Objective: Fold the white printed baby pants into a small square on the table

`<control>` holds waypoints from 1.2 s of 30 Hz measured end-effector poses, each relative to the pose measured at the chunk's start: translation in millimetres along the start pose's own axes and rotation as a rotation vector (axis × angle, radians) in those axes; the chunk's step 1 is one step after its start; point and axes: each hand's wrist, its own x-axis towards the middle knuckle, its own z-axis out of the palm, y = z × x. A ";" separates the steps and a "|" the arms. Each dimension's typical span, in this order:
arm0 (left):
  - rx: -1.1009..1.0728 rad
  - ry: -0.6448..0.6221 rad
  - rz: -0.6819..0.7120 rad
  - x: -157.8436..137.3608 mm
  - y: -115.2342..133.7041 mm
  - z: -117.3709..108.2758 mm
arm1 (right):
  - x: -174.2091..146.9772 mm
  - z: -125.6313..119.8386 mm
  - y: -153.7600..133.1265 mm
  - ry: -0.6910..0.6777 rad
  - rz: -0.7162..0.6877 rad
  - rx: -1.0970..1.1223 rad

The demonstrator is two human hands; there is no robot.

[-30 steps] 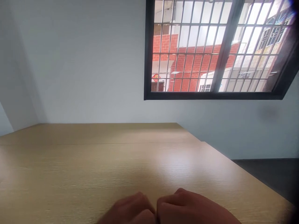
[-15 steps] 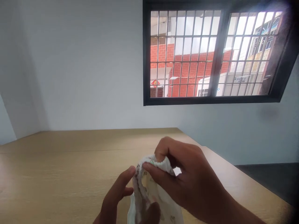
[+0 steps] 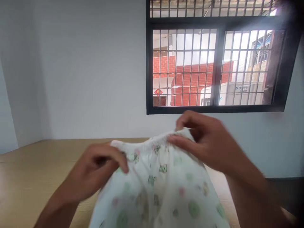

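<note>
Garment (image 3: 161, 186), white with small coloured prints, held up in the air above the tabletop (image 3: 28, 177). Left hand (image 3: 95, 171) pinches the gathered top edge at one side, grip closed on cloth. Right hand (image 3: 204, 142) pinches the same edge at the other side, slightly higher. Edge stretched between them; the rest hangs loose, creased. Judged: spread open, not yet laid flat or folded.
</note>
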 end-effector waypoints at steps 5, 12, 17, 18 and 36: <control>-0.005 -0.201 -0.228 60.4 -110.6 54.3 | 2.9 68.1 138.1 -0.291 0.244 -0.115; 0.451 -0.737 -0.541 1.1 -235.6 140.5 | -105.5 172.1 239.6 -0.623 0.303 -0.355; 0.531 -0.817 -0.533 -45.2 -204.4 168.6 | -135.6 193.2 241.6 -0.709 0.155 -0.157; 0.561 -0.789 -0.540 -49.3 -203.3 171.2 | -137.4 195.9 243.4 -0.715 0.148 -0.110; 0.417 -0.778 0.230 -106.5 -116.6 193.2 | -165.0 175.5 208.1 -0.729 0.453 -0.643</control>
